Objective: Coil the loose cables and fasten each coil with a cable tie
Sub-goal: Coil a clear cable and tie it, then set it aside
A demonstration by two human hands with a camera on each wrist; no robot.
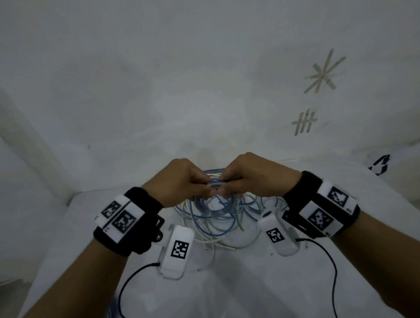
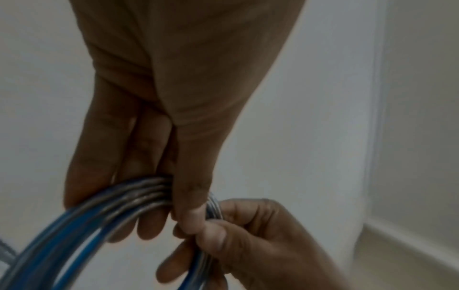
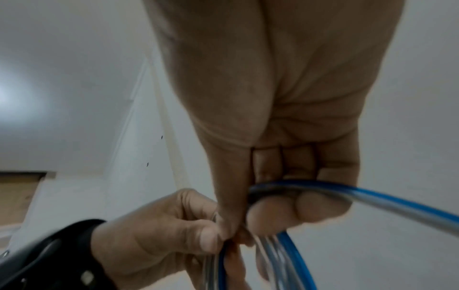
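A coil of blue and clear cable (image 1: 214,206) hangs between both hands above the table. My left hand (image 1: 181,181) grips the top of the coil, thumb over the bundled strands (image 2: 139,194). My right hand (image 1: 250,176) pinches the same bundle right beside it, knuckle to knuckle, with a blue strand (image 3: 323,191) running across its curled fingers. Below the coil lies a tangle of loose blue, white and pale green cables (image 1: 221,227) on the white table (image 1: 256,288). No cable tie shows clearly in any view.
Two white tagged devices (image 1: 176,250) (image 1: 278,235) with black leads hang from my wrists over the table. A white wall (image 1: 201,76) rises close behind, with tape marks (image 1: 322,74) at the right. The table's left edge (image 1: 52,235) drops to the floor.
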